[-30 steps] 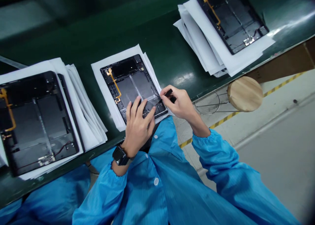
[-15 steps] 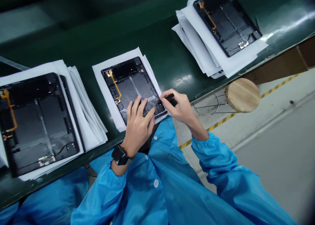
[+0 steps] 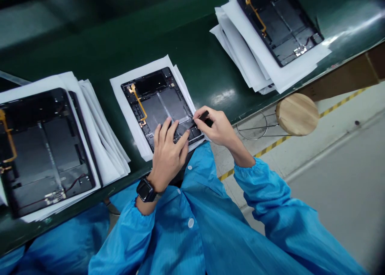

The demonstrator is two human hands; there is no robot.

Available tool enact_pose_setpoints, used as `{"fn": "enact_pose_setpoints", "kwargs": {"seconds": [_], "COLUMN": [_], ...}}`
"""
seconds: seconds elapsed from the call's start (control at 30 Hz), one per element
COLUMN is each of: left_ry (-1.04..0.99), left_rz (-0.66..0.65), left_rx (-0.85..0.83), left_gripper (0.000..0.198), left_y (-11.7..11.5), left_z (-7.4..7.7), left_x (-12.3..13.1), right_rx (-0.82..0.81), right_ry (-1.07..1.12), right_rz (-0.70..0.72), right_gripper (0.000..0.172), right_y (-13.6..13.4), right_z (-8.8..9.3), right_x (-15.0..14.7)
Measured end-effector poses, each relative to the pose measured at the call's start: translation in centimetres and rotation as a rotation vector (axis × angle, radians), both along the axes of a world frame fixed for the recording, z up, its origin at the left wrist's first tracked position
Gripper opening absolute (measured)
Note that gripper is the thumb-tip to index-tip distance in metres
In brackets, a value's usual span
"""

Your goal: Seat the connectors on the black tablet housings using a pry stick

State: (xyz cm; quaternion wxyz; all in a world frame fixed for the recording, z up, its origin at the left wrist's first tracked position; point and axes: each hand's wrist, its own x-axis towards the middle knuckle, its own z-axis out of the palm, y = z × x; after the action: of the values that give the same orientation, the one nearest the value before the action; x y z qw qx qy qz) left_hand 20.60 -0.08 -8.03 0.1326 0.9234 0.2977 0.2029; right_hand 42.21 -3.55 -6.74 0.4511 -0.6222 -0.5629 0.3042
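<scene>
An open black tablet chassis (image 3: 156,102) with an orange flex cable lies on white sheets on the green belt (image 3: 198,58). My left hand (image 3: 167,154) rests on its near edge with fingers spread flat over the lower boards. My right hand (image 3: 218,127) is pinched on a small black tool (image 3: 204,115), whose tip touches the chassis's near right corner. A black watch sits on my left wrist.
A second open chassis (image 3: 45,146) on a paper stack lies at the left, a third (image 3: 279,22) on sheets at the far right. A round wooden stool (image 3: 296,114) stands below the belt's edge, beside yellow-black floor tape.
My right hand with the black tool has shifted slightly left toward the chassis corner. My left hand stays put; the view drifts a little.
</scene>
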Motion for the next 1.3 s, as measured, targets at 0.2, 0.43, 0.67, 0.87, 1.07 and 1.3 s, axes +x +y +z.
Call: {"fn": "enact_pose_setpoints", "kwargs": {"seconds": [0.2, 0.43, 0.67, 0.87, 1.07, 1.3], "left_ry": [-0.026, -0.009, 0.000, -0.020, -0.048, -0.040], "left_rz": [0.008, 0.007, -0.004, -0.039, -0.037, -0.033], "left_rx": [0.005, -0.018, -0.045, -0.024, -0.024, -0.063], "left_gripper": [0.034, 0.034, 0.036, 0.040, 0.045, 0.049], "left_y": [0.0, -0.1, 0.0, 0.2, 0.3, 0.4], "left_z": [0.0, 0.2, 0.4, 0.2, -0.1, 0.1], "left_x": [0.1, 0.3, 0.4, 0.0, -0.1, 0.0], "right_rx": [0.006, 0.001, 0.019, -0.039, -0.070, -0.106], "right_ry": [-0.003, -0.025, 0.103, 0.069, 0.122, 0.123], "right_rz": [-0.016, -0.130, -0.067, 0.118, 0.185, 0.198], "right_gripper": [0.005, 0.005, 0.009, 0.006, 0.006, 0.006], "right_y": [0.3, -0.2, -0.4, 0.3, 0.7, 0.8], "right_z": [0.1, 0.1, 0.4, 0.9, 0.7, 0.5], "right_x": [-0.3, -0.3, -0.4, 0.8, 2.0, 2.2]}}
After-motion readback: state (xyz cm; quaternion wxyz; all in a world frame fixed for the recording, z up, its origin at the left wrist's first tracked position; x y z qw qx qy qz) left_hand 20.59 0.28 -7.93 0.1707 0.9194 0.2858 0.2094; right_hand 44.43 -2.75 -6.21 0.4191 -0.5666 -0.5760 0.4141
